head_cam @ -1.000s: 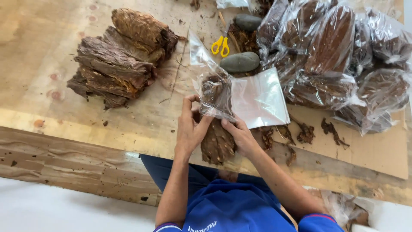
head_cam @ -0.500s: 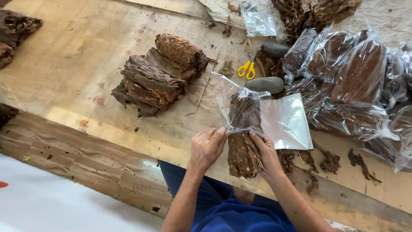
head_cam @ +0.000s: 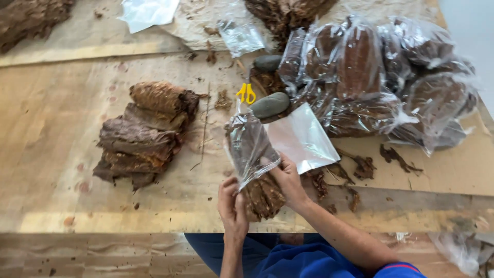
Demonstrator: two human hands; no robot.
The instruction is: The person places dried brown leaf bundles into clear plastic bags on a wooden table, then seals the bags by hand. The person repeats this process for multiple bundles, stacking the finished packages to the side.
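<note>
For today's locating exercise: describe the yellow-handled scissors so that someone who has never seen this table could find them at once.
Start at the big heap of clear bags filled with brown leaves on the right of the wooden table. At its left edge lie two smooth grey stones. The scissors lie just left of these, the only bright yellow thing among brown leaves.

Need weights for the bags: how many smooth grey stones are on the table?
2: one grey stone beside the yellow-handled scissors, another grey stone just behind. More may be hidden.
</note>
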